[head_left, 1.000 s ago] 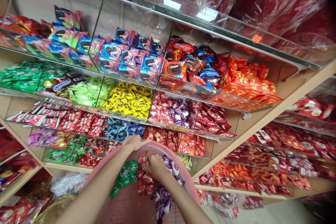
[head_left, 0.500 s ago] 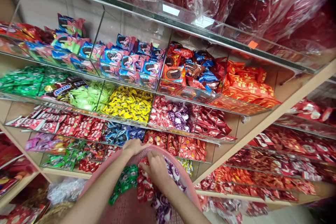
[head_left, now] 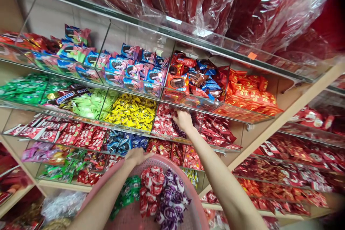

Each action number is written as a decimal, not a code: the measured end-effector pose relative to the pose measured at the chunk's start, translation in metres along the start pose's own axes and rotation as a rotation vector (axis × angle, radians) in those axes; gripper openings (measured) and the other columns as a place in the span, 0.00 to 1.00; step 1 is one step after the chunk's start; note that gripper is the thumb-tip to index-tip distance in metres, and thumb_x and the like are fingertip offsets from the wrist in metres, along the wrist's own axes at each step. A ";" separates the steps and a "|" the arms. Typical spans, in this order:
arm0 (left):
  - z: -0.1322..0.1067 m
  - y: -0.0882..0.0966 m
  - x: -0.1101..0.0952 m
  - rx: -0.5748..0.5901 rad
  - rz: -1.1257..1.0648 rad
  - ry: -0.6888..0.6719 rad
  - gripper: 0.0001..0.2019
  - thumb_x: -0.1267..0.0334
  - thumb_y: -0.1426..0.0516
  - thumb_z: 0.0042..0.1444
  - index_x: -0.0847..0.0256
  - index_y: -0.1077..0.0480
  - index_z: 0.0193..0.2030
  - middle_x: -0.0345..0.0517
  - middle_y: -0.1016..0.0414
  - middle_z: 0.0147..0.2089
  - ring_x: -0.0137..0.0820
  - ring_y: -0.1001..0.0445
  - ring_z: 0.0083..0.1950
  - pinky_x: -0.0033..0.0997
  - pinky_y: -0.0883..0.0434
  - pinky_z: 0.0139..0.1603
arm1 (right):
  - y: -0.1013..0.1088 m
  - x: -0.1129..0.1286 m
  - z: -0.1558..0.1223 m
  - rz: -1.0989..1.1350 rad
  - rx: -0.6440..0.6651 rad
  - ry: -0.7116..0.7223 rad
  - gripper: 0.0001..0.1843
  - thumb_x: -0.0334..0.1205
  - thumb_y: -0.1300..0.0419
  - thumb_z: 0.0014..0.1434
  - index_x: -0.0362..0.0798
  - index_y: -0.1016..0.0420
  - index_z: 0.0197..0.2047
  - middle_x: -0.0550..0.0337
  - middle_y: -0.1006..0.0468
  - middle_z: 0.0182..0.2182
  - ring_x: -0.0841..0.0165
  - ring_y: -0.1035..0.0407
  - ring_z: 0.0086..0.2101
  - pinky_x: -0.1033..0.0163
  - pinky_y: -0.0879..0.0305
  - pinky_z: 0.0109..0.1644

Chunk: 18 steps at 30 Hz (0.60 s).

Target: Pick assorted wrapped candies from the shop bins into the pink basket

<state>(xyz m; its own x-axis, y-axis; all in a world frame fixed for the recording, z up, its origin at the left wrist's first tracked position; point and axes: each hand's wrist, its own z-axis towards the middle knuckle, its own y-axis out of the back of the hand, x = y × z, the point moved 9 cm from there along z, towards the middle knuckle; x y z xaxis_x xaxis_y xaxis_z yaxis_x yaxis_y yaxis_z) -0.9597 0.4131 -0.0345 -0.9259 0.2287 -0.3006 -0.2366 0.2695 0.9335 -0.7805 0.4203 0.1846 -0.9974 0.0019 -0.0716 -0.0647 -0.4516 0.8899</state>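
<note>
1. Head view, hands: the left hand (head_left: 137, 156) is curled over the far rim of a pink plastic basket (head_left: 172, 163), gripping it. The right hand (head_left: 183, 120) reaches to the far side, fingers bent down over the front lip of a clear acrylic bin (head_left: 168, 122). It sits among the sweets there, and the view does not show whether it has hold of any.

2. Head view, the things: that bin holds loose red-and-white wrapped sweets (head_left: 163, 120) and purple-wrapped sweets (head_left: 179, 127). More of both lie in a heap in the basket, to the right of a smaller pile of green-wrapped sweets (head_left: 128, 190). To the left of the bin are yellow-wrapped sweets (head_left: 132, 113) and Snickers bars (head_left: 60, 97), all on wooden shelving (head_left: 269, 122).

3. Head view, handling: the sweets look light, small and slippery in their shiny wrappers, so they will probably slide apart; a cupped handful from the top of a heap seems safest. The basket looks light and slightly flexible, best held by its rim.
</note>
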 end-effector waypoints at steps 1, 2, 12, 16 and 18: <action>0.000 0.000 0.000 -0.004 0.001 0.002 0.42 0.30 0.64 0.43 0.64 0.25 0.38 0.63 0.25 0.43 0.51 0.28 0.46 0.45 0.33 0.45 | -0.006 -0.001 0.005 -0.043 0.012 0.004 0.15 0.41 0.46 0.55 0.47 0.34 0.46 0.50 0.26 0.39 0.59 0.35 0.43 0.60 0.44 0.42; 0.000 0.000 0.000 -0.007 0.001 0.002 0.43 0.30 0.64 0.43 0.64 0.25 0.38 0.63 0.25 0.43 0.51 0.28 0.46 0.45 0.33 0.45 | -0.012 0.000 0.008 -0.081 0.018 0.017 0.16 0.41 0.45 0.54 0.47 0.34 0.47 0.49 0.27 0.40 0.58 0.36 0.44 0.59 0.44 0.44; -0.002 0.001 0.001 0.008 0.006 0.019 0.43 0.29 0.63 0.42 0.64 0.25 0.38 0.62 0.24 0.42 0.50 0.28 0.46 0.43 0.32 0.43 | -0.009 0.003 0.002 -0.106 -0.092 0.142 0.14 0.37 0.48 0.56 0.46 0.34 0.46 0.48 0.28 0.43 0.57 0.40 0.46 0.56 0.48 0.47; 0.001 -0.002 0.002 0.007 0.002 0.017 0.43 0.28 0.63 0.41 0.62 0.24 0.38 0.61 0.24 0.42 0.50 0.28 0.46 0.43 0.32 0.43 | 0.018 -0.010 -0.019 0.101 -0.213 0.064 0.16 0.42 0.49 0.57 0.46 0.36 0.48 0.49 0.29 0.43 0.56 0.41 0.46 0.56 0.46 0.44; 0.002 -0.003 0.002 0.006 -0.003 0.019 0.43 0.28 0.63 0.40 0.62 0.24 0.39 0.61 0.24 0.43 0.50 0.28 0.46 0.43 0.33 0.44 | 0.030 -0.006 -0.041 0.253 -0.268 0.057 0.18 0.44 0.48 0.57 0.46 0.37 0.49 0.51 0.29 0.43 0.58 0.40 0.44 0.57 0.45 0.44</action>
<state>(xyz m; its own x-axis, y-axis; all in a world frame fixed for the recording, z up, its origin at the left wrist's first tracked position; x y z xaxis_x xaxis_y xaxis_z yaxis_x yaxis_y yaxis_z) -0.9606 0.4144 -0.0386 -0.9306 0.2098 -0.2999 -0.2379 0.2760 0.9312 -0.7754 0.3702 0.1931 -0.9770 -0.1861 0.1041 0.2018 -0.6492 0.7334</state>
